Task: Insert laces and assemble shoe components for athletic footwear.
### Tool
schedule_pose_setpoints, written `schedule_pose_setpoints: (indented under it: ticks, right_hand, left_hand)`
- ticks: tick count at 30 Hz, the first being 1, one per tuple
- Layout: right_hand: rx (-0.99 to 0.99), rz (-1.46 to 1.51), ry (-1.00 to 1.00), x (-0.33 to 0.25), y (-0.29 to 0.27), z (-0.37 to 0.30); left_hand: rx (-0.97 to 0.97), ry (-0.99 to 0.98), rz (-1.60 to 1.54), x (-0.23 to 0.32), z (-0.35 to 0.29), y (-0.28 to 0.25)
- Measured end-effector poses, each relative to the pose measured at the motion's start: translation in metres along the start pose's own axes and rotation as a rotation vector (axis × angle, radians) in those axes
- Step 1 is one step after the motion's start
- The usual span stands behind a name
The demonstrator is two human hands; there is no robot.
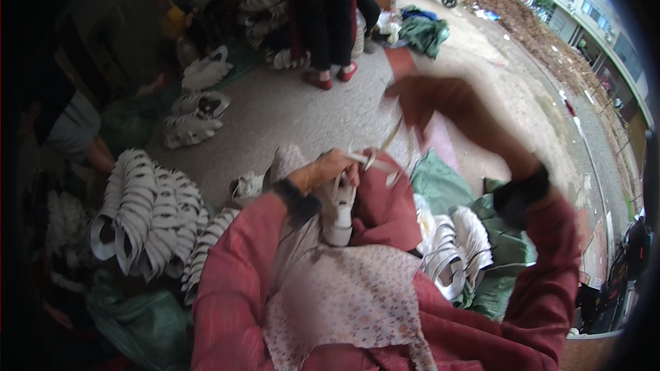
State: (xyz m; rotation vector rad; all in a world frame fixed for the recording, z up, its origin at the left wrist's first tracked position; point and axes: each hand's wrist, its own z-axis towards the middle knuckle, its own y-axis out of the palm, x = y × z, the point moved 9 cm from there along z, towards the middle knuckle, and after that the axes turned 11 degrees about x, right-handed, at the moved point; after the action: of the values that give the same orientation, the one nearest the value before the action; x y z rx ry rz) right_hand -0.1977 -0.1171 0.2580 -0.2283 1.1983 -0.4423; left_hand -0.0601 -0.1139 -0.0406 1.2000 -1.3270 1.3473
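A white shoe upper [338, 216] lies over my lap, below my left hand [333, 168]. The fingers of that hand are closed on its upper end, where a white lace [372, 161] makes a loop. Raised to the far right is my right hand [432, 102], smeared by motion. From its closed fingers a pale strand of lace runs down toward the loop. Dark cuffs circle both wrists, and a flowered apron [344, 302] covers my lap.
Stacked white shoe uppers [148, 209] stand at my left; more uppers [450, 254] lie at my right beside green sacks [505, 261]. Another green sack [137, 312] is at lower left. A person in black trousers [330, 20] stands ahead; another person's leg shows at far left.
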Motion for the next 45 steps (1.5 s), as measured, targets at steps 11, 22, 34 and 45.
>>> schedule_pose_setpoints:
  ticks: [11, 22, 34, 45]
  right_hand:
    - [-0.480, -0.377, -0.120, 0.218, 0.167, -0.065]
    - [-0.326, 0.134, 0.078, 0.268, 0.163, -0.068]
    - [0.271, -0.320, 0.294, 0.250, 0.015, 0.030]
    - [0.501, 0.557, 0.646, 0.385, 0.082, 0.030]
  left_hand:
    - [0.115, -0.104, -0.044, -0.004, 0.023, -0.003]
    - [0.306, -0.269, 0.239, -0.031, 0.024, -0.037]
    - [0.529, -0.005, 0.436, -0.027, 0.018, -0.048]
    - [0.837, 0.028, 0.547, -0.016, 0.016, -0.061]
